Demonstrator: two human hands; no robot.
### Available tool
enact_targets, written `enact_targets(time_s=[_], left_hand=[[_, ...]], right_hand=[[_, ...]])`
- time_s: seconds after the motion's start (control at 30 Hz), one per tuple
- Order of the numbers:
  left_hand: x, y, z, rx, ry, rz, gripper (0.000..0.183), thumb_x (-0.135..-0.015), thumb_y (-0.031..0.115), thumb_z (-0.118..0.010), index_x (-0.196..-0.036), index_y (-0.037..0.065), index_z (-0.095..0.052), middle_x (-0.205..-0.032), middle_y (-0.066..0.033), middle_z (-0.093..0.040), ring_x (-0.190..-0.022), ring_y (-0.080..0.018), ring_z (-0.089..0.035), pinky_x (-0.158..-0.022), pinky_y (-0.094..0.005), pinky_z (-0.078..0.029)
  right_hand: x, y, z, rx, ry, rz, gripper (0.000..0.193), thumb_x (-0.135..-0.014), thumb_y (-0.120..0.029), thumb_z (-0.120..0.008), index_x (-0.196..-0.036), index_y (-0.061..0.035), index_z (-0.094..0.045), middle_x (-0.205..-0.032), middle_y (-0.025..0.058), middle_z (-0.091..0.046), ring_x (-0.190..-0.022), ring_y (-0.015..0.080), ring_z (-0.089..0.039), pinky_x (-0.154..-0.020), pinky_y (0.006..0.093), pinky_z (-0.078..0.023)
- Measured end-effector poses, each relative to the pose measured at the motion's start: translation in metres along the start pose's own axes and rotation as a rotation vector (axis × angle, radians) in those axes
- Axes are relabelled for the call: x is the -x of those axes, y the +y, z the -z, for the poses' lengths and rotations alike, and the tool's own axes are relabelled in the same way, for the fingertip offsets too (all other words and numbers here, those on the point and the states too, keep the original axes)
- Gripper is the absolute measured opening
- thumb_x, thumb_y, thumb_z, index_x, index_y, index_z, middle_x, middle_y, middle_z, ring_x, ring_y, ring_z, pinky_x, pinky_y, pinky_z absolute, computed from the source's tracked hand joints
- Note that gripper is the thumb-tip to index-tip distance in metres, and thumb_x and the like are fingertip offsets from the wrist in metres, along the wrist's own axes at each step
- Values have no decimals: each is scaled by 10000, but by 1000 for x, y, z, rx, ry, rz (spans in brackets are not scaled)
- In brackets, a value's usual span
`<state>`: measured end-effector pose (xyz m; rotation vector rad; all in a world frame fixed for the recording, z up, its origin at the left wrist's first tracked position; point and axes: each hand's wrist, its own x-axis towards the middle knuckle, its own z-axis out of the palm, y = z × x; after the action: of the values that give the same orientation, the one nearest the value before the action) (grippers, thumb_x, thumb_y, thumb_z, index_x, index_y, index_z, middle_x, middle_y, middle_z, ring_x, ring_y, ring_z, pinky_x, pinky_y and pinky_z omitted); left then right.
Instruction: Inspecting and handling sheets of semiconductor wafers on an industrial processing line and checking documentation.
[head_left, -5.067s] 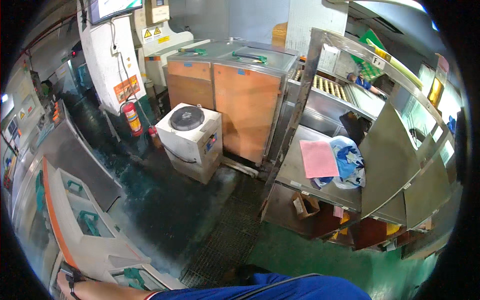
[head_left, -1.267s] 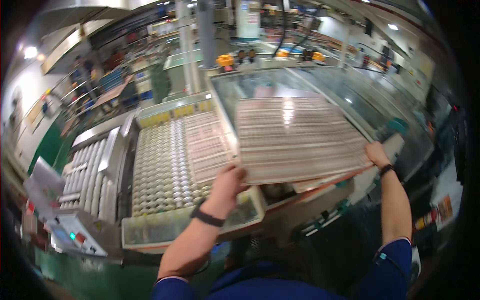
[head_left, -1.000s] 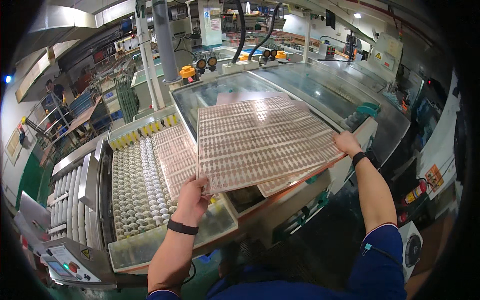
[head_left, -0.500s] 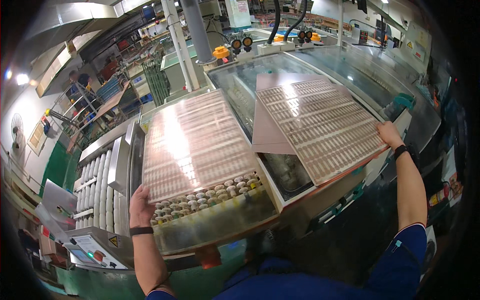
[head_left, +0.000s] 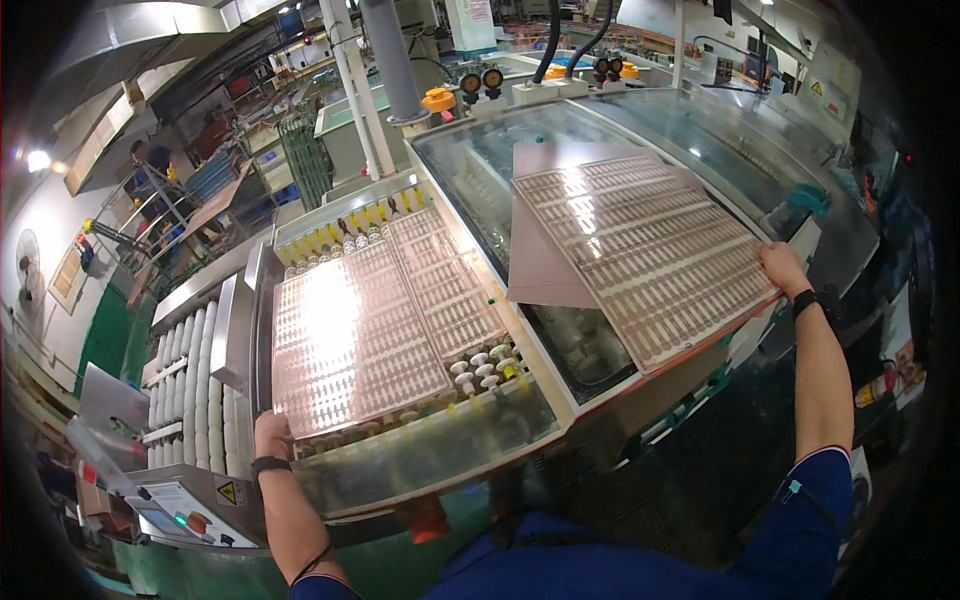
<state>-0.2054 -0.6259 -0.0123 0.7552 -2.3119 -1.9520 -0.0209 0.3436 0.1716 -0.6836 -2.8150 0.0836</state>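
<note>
So there's a pinkish left panel (head_left: 355, 340) with rows of little repeating shapes, lying on a wheeled roller bed (head_left: 487, 372), with a big bright glare patch on it. A similar far panel (head_left: 450, 280) sits right along its right side; can't tell if their edges overlap. The left hand (head_left: 273, 438) is at the left panel's near left corner, fingers bunched against the edge. Honestly can't tell if it's actually gripping or just touching.

Over to the right, another patterned sheet, the right panel (head_left: 645, 250), lies at a slant on top of a plain pinkish sheet (head_left: 538, 250), both on the clear lid (head_left: 480, 150) of the machine. The right hand (head_left: 783, 268) is clamped on that one's right corner. The hands are well apart, one per panel, and both wrists have dark bands.

Left of the roller bed there's a set of pale rollers (head_left: 192, 385), with a control box (head_left: 190, 515) showing a small screen and a lit green spot just in front. A green handle (head_left: 808, 200) sits past the right hand. Behind the lid you've got round gauges (head_left: 481, 82), an orange cap (head_left: 438, 100) and a fat grey pipe (head_left: 392, 60). Way back left, a co-worker (head_left: 155, 157) is near some racks, too blurry to say more.
</note>
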Motion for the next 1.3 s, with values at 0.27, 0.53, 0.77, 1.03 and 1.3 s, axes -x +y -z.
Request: enact_targets(time_s=[0.27,0.53,0.77,1.03,1.3], left_hand=[[-36,-36,23,-52,79,46,183,-741,-28,-459,-833,-37,-616,-767,-117,-589,-603,-211,-565,-482,-386,-390],[-35,-30,-41,-211,-184,-403,439,-788,103,-585,-1169,-111,-545,-1021,-237,-643,-904,-334,-655,-762,-411,-509],[78,71,-202,-944,-142,-717,520,-829,243,-689,-1220,-70,-551,-1210,-266,-568,-1148,-414,-528,-934,-472,-450],[298,189,-356,-397,-838,-1329,537,-758,52,-729,-1258,-16,-544,-1288,-226,-544,-1210,-406,-507,-996,-451,-441],[341,197,-414,-635,-948,-1816,477,-795,150,-717,-1231,15,-580,-1295,-191,-577,-1218,-372,-537,-1021,-494,-405]], right_hand=[[1,-36,16,-168,-24,-195,360,-903,-291,-509,-812,34,-636,-761,254,-634,-786,409,-624,-719,498,-469],[-25,1,-32,504,-38,264,146,-824,-138,-565,-799,-84,-699,-800,147,-701,-733,300,-693,-606,416,-540],[2,-48,14,-140,-85,-409,512,-887,-406,-465,-1050,24,-689,-1142,261,-643,-1069,421,-611,-911,481,-482],[7,-42,19,-199,-35,-431,561,-931,-469,-463,-983,39,-696,-1017,251,-681,-959,435,-636,-848,540,-478],[5,-36,21,-206,-46,-424,554,-905,-463,-454,-1034,19,-693,-1076,240,-676,-1007,419,-639,-878,500,-494]])
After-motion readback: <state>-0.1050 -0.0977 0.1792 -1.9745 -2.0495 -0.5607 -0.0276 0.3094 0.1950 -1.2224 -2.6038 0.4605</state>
